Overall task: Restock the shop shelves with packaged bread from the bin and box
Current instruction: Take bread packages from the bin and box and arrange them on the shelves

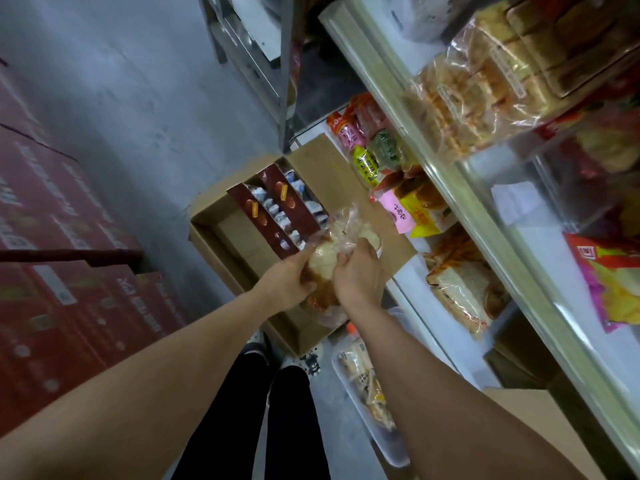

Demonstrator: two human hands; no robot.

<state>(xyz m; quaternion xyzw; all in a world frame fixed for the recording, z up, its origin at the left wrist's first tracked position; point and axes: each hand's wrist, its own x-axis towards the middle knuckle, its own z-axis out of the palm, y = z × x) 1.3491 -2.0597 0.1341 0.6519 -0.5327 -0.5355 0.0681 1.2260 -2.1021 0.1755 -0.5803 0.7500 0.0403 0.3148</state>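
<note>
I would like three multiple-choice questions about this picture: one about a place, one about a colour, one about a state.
1. Where does the open cardboard box stand?
A. on a table
B. on the floor
C. on a trolley

2. What colour are the stacked cartons at the left?
A. green
B. white
C. red

3. How is the bag of bread held?
A. by both hands
B. by one hand only
C. by no hand

Answers:
1 B: it sits on the grey floor beside the shelves.
2 C: their printed sides are red.
3 A: the left hand and the right hand both grip it.
</note>
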